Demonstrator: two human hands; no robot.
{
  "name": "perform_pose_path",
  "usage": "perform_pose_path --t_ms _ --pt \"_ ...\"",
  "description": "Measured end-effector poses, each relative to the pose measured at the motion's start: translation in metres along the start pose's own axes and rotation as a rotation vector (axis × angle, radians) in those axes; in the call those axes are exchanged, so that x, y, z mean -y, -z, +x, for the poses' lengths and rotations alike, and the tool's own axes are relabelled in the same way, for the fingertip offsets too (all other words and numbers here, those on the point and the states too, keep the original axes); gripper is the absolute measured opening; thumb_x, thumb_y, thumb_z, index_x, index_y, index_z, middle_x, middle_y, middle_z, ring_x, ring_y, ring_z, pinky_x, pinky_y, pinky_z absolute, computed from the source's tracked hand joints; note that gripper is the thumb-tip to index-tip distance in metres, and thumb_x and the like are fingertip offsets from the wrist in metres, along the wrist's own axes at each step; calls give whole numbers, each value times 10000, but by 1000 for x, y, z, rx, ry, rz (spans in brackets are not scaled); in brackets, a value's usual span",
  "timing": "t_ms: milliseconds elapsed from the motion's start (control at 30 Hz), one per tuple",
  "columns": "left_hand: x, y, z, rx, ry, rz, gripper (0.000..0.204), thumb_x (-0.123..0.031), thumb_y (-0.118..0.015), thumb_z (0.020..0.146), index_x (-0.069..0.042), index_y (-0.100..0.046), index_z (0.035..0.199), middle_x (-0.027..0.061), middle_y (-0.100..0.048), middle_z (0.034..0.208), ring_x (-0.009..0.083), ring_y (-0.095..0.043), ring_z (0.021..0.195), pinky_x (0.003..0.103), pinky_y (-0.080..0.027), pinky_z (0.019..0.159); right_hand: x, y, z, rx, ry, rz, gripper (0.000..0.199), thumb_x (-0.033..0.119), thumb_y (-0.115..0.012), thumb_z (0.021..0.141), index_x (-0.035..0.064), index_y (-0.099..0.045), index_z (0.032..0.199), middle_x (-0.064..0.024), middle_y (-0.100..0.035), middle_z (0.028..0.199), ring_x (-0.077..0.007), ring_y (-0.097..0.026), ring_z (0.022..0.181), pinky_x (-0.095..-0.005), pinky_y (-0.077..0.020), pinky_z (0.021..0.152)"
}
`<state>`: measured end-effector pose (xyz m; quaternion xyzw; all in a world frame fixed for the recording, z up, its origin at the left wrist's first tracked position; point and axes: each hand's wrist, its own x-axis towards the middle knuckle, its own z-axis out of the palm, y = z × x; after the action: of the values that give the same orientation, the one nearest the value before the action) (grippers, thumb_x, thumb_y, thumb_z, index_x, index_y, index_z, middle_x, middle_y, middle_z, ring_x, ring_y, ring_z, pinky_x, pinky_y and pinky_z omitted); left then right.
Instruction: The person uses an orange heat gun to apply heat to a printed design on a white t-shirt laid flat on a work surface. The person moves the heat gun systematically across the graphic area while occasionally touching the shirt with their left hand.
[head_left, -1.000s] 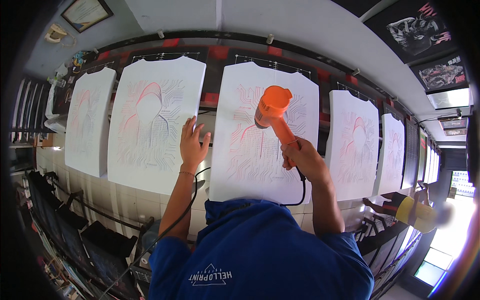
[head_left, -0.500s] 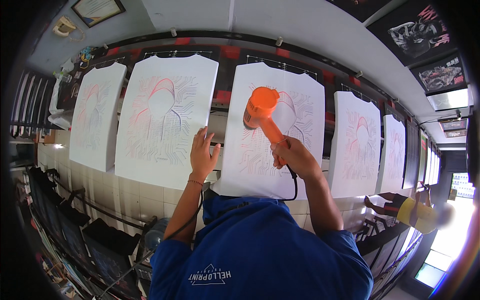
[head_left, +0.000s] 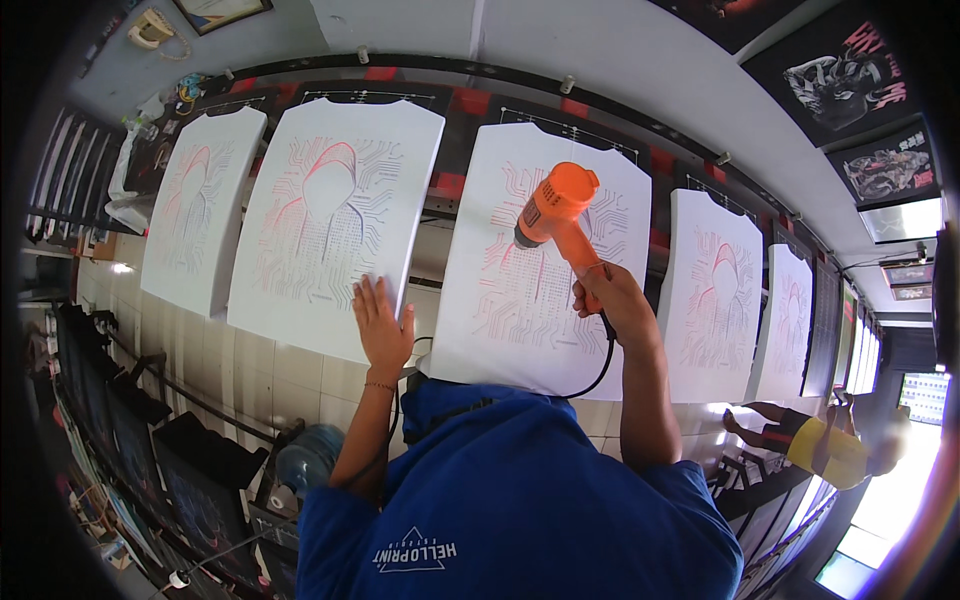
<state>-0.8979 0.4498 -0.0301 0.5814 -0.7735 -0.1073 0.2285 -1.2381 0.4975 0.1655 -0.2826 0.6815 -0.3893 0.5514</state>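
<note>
An orange heat gun point(head_left: 565, 210) is gripped by its handle in my right hand point(head_left: 615, 298). Its dark nozzle points down and to the left, over the printed white shirt point(head_left: 470, 335) in front of me. That shirt carries a red and blue line design, partly hidden by the gun. My left hand point(head_left: 382, 328), fingers stretched out, is over the lower right part of the neighbouring white shirt point(head_left: 285, 325); it seems to rest there. A black cord point(head_left: 603, 372) hangs from the gun's handle.
More printed white shirts point(head_left: 195, 210) point(head_left: 715, 290) lie on boards along the row. Lower left, a blue water bottle point(head_left: 312, 455) stands near dark racks point(head_left: 205, 450). A person in a yellow top point(head_left: 830, 452) is at the far right.
My left hand has moved left and down from the shirt's right edge onto its lower part. The heat gun has shifted right across the shirt, still in my right hand. The view has tilted slightly.
</note>
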Motion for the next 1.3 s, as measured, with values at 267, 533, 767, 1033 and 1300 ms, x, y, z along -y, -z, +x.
perform_pose_path --t_ms 267,533,767,1033,1300 --pt "8 -3 -17 -118 217 103 609 -313 -503 975 44 -363 1447 308 -292 1530 488 -225 1438 556 -169 1185 -3 13 -12 55 -9 -35 273 274 -584 946 3 -578 921 -37 -570 745 -126 -595 637 -271 -496 603" --pt "23 -2 -25 -176 412 212 588 -354 -452 993 24 -392 1439 285 -303 1538 481 -239 1435 575 -134 1183 -7 -2 -5 137 -2 -52 314 278 -607 952 -33 -584 983 -51 -598 793 -119 -606 652 -269 -508 603" --pt "25 6 -22 -142 603 252 611 -371 -473 976 -3 -389 1457 248 -300 1557 434 -198 1469 641 -92 1158 -15 21 -31 -49 -10 -21 278 265 -611 943 -10 -578 923 -41 -582 756 -121 -592 609 -274 -498 573" --pt "32 8 -24 -223 596 77 584 -303 -514 962 -9 -393 1452 217 -290 1572 412 -201 1473 645 -265 1083 -10 -28 -19 156 -5 -28 301 266 -603 956 -34 -580 977 -49 -589 788 -120 -588 661 -275 -499 614" --pt "25 14 -23 -228 626 73 565 -267 -544 943 -3 -432 1429 240 -319 1549 435 -241 1449 593 -282 1110 -17 1 -39 -14 -35 -38 280 253 -585 954 -28 -581 964 -50 -582 767 -123 -582 636 -280 -496 588"
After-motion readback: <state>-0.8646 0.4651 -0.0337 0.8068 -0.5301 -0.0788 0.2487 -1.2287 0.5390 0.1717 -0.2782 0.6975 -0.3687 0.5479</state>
